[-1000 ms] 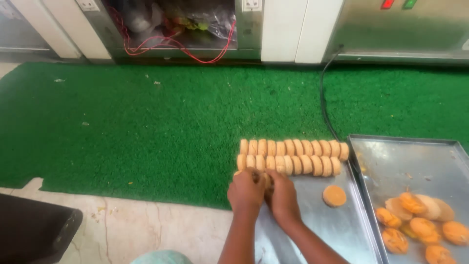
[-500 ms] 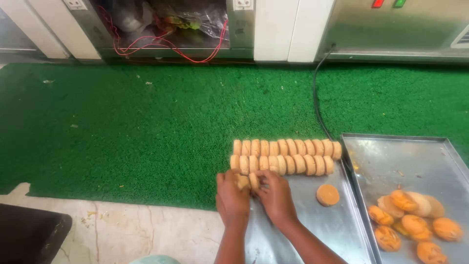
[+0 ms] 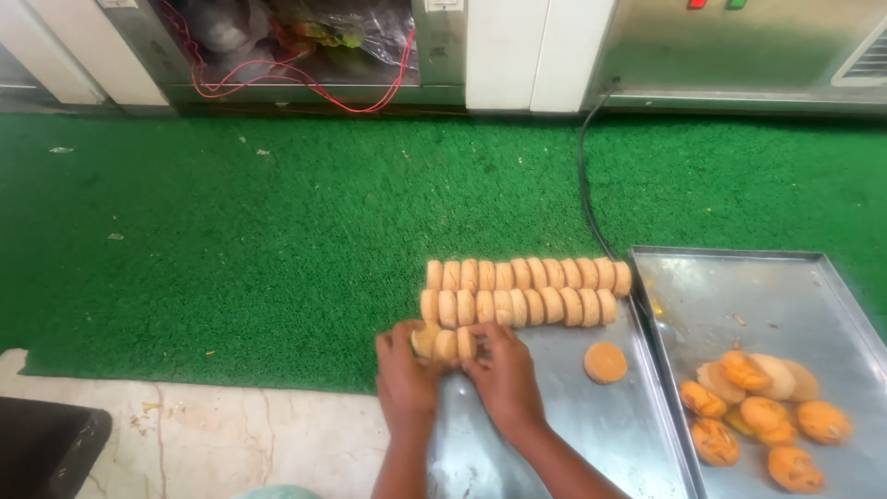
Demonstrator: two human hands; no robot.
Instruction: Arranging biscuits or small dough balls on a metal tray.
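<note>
My left hand (image 3: 404,377) and my right hand (image 3: 504,374) press from both sides on a short row of round tan biscuits (image 3: 445,344) standing on edge at the near left corner of a steel tray (image 3: 564,434). Behind them two longer rows of the same biscuits (image 3: 522,291) stand on edge across the tray's far end. One biscuit (image 3: 605,362) lies flat on the tray, to the right of my right hand.
A second steel tray (image 3: 767,305) to the right holds a loose pile of several orange biscuits (image 3: 758,416). Both trays lie on green artificial turf (image 3: 277,231). A black cable (image 3: 587,194) runs to a metal machine (image 3: 739,46) at the back. Pale stone floor (image 3: 231,444) lies near me.
My hands have shifted left and forward along the tray's near edge, and the short row of biscuits between them now shows more clearly. The view has tilted slightly.
</note>
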